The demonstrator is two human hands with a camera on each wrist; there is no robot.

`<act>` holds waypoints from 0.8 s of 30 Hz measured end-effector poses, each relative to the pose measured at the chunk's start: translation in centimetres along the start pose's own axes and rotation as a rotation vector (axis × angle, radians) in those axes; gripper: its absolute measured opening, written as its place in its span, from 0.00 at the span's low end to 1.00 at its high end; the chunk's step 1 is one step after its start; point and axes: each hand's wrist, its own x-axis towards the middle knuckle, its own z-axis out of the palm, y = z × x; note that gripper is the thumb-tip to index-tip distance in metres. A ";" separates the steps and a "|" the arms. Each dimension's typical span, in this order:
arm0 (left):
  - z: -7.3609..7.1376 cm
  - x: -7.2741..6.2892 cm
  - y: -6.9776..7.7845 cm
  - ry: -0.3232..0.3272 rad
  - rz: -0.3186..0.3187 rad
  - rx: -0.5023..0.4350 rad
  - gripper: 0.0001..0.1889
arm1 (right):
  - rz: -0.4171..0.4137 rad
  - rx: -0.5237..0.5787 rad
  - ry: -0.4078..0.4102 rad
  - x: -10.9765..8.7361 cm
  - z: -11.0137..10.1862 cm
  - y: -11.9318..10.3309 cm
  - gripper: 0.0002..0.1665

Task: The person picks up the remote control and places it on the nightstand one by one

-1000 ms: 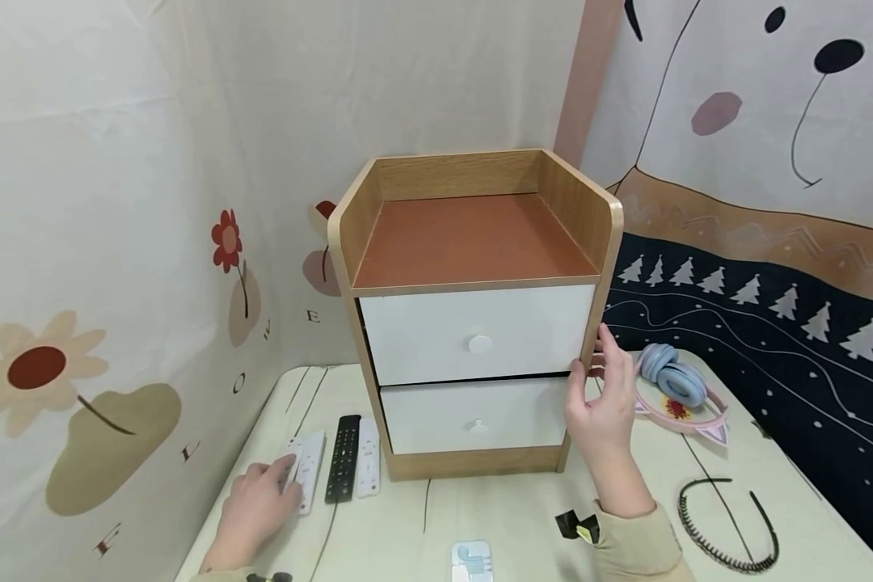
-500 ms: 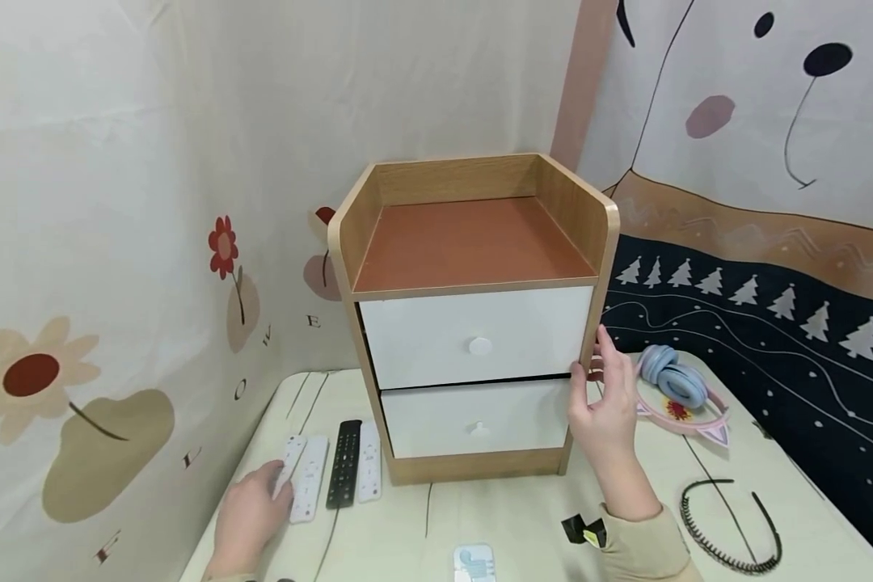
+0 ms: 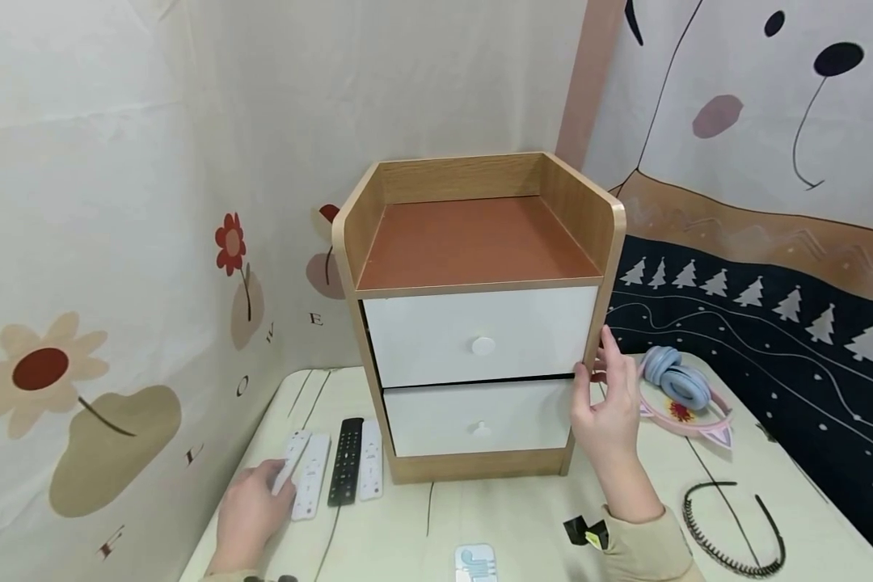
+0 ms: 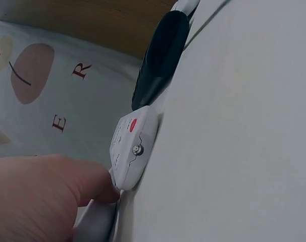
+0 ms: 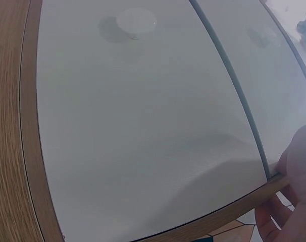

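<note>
Head view | left hand [image 3: 250, 511] narrowly pinched slim white plastic remote [image 3: 290, 461] | right hand [image 3: 611, 412], half spread, gripped boxy wooden white-drawered cabinet [image 3: 480, 238] between thumb and fingers

The cream surface [image 3: 385, 543] carries a drawer cabinet [image 3: 480, 319], remotes [image 3: 345, 462], headphones [image 3: 682, 386], a dark headband [image 3: 688, 511] and a blue-white object [image 3: 475, 563].

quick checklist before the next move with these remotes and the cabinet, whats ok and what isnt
1. Left hand holding the leftmost white remote: ok, it is pinched.
2. That remote lifted off the table: cannot tell.
3. Tabletop path to the drawer cabinet unobstructed: not ok, the second white remote, black remote and third white remote lie between.
4. Right hand on the cabinet's right side: ok.
5. Upper drawer and lower drawer closed: ok, both look shut.
</note>
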 end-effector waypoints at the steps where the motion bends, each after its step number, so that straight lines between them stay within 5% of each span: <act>1: 0.0 0.0 0.0 -0.001 -0.002 -0.001 0.28 | -0.002 0.001 0.003 0.0 0.0 0.0 0.43; 10: -0.2 -0.1 0.3 0.034 -0.033 -0.026 0.28 | -0.006 0.002 0.011 0.1 -0.1 0.0 0.44; 14: -0.9 -0.6 1.4 0.130 -0.017 -0.069 0.26 | -0.007 0.002 0.014 0.1 -0.1 0.0 0.44; 20: -3.0 -1.2 4.5 0.415 0.163 -0.145 0.22 | -0.008 0.004 0.009 0.0 0.1 -0.1 0.43; 24: -5.1 -1.0 7.7 0.534 0.298 -0.207 0.20 | -0.009 0.006 0.009 0.1 -0.1 0.1 0.43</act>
